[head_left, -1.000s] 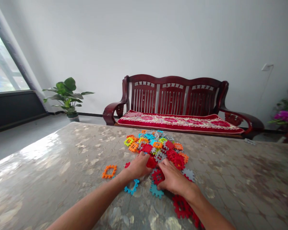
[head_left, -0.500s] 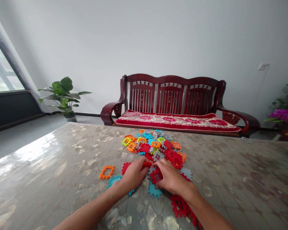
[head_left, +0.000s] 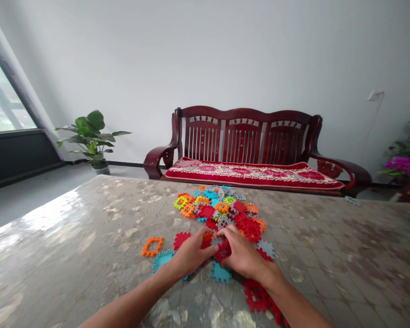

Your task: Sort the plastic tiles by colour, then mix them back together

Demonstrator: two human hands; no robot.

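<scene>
Both hands are close together over the table. My left hand (head_left: 193,249) is closed on a red interlocking tile (head_left: 207,239), its thumb reaching toward the right hand. Fingers and thumb of my right hand (head_left: 242,253) grip a red window-patterned tile (head_left: 222,251). Some grey shows between the two held tiles; whether they are joined I cannot tell. Below them lies a light-blue tile (head_left: 221,272). Left of the hands are a solid red tile (head_left: 181,239), a teal tile (head_left: 163,260) and an orange frame tile (head_left: 152,246).
Beyond the hands spreads a pile of mixed tiles (head_left: 212,200). Several red tiles (head_left: 256,296) lie by my right forearm, a grey tile (head_left: 267,248) beside my right hand. Behind the patterned table (head_left: 89,264) stands a wooden bench (head_left: 242,132); a potted plant (head_left: 94,132) is at left.
My left thumb has slid right, toward the right hand's tile, and the left hand's red tile now shows more of its face. The right hand has barely moved.
</scene>
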